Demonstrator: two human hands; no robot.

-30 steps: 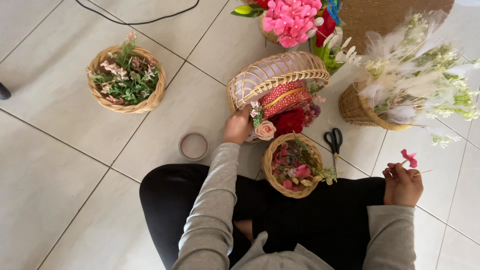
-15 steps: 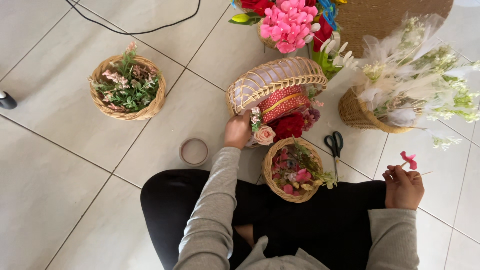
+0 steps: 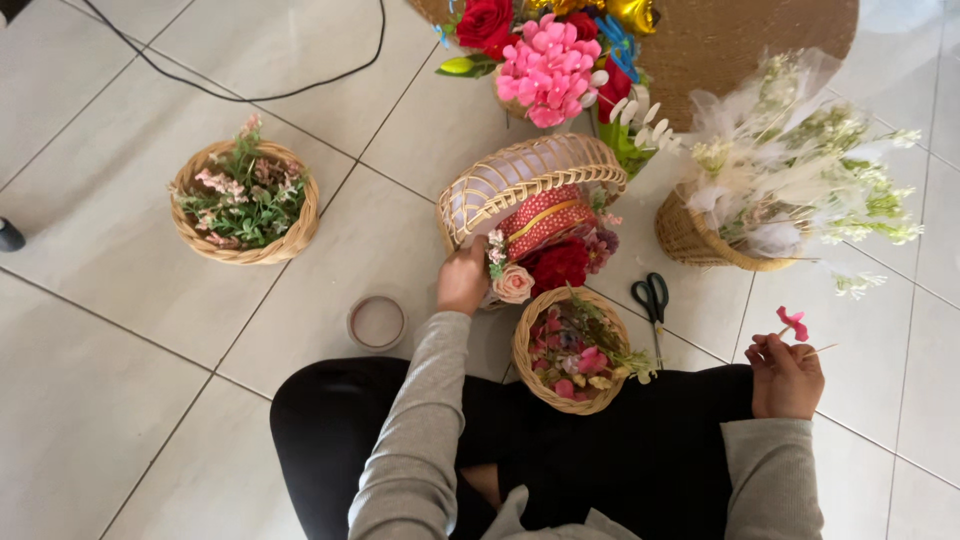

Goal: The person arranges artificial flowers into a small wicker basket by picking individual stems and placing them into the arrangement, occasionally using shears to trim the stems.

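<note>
The floor (image 3: 120,400) is pale glossy tile with grey grout lines, and the person sits on it in black trousers and a grey ribbed top. At the top edge a round woven mat (image 3: 760,50) lies under a bouquet (image 3: 550,60) of red roses and bright pink blossoms. To the right a wicker basket (image 3: 700,240) holds a spray of white feathery stems and small pale green flowers, leaning right. In the middle a cane basket (image 3: 520,185) lies tipped on its side, its mouth toward the person, with a red dotted box, dark red roses and a peach rose (image 3: 514,285) spilling from it. Far left, a round basket (image 3: 245,205) holds green sprigs and pink buds. At the person's knees a small basket (image 3: 570,350) holds pink and red blooms with a green stem.

Black scissors (image 3: 652,300) lie between the baskets, blades pointing toward the person. A tape roll (image 3: 377,322) lies flat to the left.

The left hand (image 3: 463,280) is curled over stems just beside the peach rose. The right hand (image 3: 785,375) pinches a thin stem, holding a pink flower (image 3: 792,322) well to the right of the small basket, its long axis upright, bloom pointing away from the person.
</note>
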